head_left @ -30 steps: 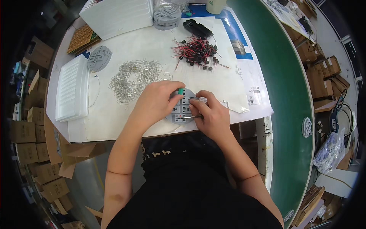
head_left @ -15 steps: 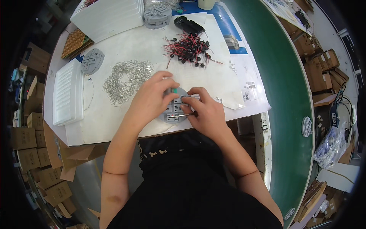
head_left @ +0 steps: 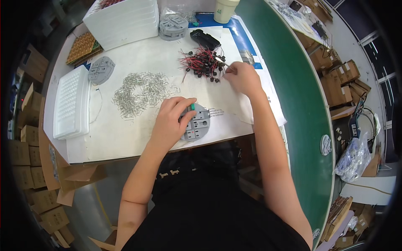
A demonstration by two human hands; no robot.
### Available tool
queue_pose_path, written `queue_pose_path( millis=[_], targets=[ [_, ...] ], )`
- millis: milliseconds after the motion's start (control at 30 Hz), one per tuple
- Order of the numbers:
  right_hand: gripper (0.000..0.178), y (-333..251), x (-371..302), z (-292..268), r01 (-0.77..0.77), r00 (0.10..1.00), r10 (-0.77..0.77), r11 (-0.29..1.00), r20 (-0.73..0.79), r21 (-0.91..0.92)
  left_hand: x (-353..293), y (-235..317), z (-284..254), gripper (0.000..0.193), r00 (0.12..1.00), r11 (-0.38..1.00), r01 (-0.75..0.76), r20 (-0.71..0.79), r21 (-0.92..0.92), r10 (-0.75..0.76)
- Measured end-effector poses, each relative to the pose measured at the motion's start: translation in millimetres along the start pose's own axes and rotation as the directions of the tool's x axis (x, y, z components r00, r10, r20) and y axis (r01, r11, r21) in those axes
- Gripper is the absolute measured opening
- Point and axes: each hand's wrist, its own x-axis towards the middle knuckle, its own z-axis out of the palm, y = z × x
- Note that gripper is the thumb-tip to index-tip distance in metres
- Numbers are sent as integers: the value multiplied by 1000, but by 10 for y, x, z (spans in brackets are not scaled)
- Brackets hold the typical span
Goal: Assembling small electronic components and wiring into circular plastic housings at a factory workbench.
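Observation:
My left hand [head_left: 171,119] is closed over the left side of a grey round fixture [head_left: 201,130] at the table's front edge. A small green piece [head_left: 193,107] shows between its thumb and index finger; whether they pinch it I cannot tell. The fixture's top has several raised blocks and slots. My right hand [head_left: 243,77] is closed on slim metal tweezers [head_left: 222,61], whose tip is at the right side of a pile of black cylindrical parts with red wires [head_left: 203,62]. Whether the tip grips a part is too small to tell.
Loose bent metal pins [head_left: 138,94] lie left of centre. A white tray [head_left: 72,102], another grey fixture [head_left: 101,70] and white foam boxes [head_left: 121,25] stand to the left and back. Behind the wired parts are a black object [head_left: 205,39] and a cup [head_left: 225,11].
My right hand has moved away from the fixture, up and right to the wired parts, carrying the tweezers. My left hand stays on the fixture. The view has shifted slightly.

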Motion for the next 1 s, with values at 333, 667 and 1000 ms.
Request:
queue_pose_path(
  millis=[333, 667, 1000],
  targets=[
    [21, -470, -1158, -193, 72, 990, -143, 361, -21, 930, 240, 473, -544, 37, 989, 961, -108, -123, -256, 78],
    [23, -721, -1340, 222, 523, 834, -451, 460, -319, 717, 48, 536, -653, 17, 988, 871, 149, 47, -469, -144],
    [24, -730, -1459, 384, 501, 862, -373, 530, -342, 684, -29, 423, -586, 15, 965, 764, 261, 164, -590, -204]
  ],
)
